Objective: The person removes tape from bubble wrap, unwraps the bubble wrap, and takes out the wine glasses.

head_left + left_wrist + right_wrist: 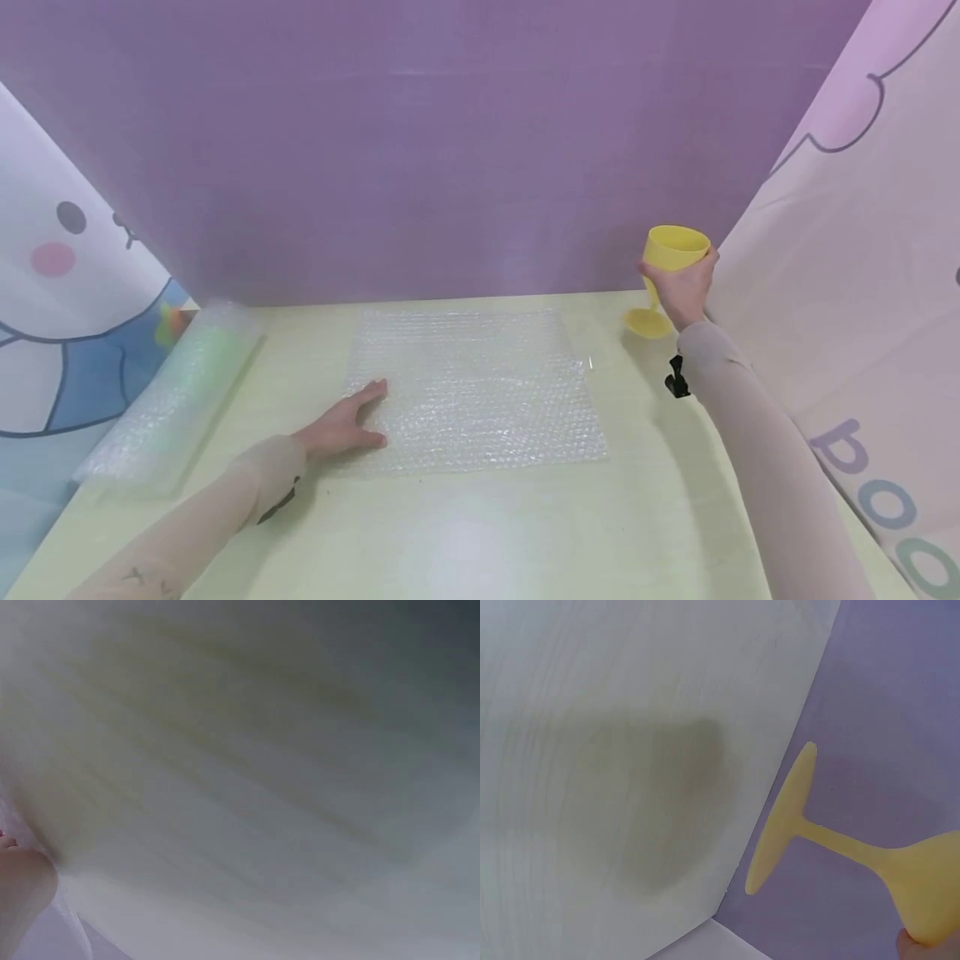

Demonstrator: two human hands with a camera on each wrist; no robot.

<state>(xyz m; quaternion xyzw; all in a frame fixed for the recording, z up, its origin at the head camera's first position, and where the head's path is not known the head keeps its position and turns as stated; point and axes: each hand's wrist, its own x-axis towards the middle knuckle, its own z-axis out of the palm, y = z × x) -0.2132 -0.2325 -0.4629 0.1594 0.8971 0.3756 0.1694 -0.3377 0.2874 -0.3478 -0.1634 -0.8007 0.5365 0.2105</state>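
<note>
My right hand (684, 290) grips the bowl of a yellow goblet (647, 323) at the right back of the table. The goblet is upright with a slight tilt, its open rim upward. In the right wrist view, the goblet's stem and round foot (781, 817) stand out against the purple wall, with a gap between foot and tabletop. A flat sheet of clear bubble wrap (480, 392) lies in the middle of the table. On its left edge rests my left hand (341, 429), fingers spread. Only a bit of the left hand (26, 892) shows in the left wrist view.
A roll of bubble wrap (176, 400) lies along the left side of the pale table (465, 533). A purple wall (450, 167) rises at the back. Printed panels flank the table, a cartoon figure (67, 292) on the left and lettering (885, 504) on the right.
</note>
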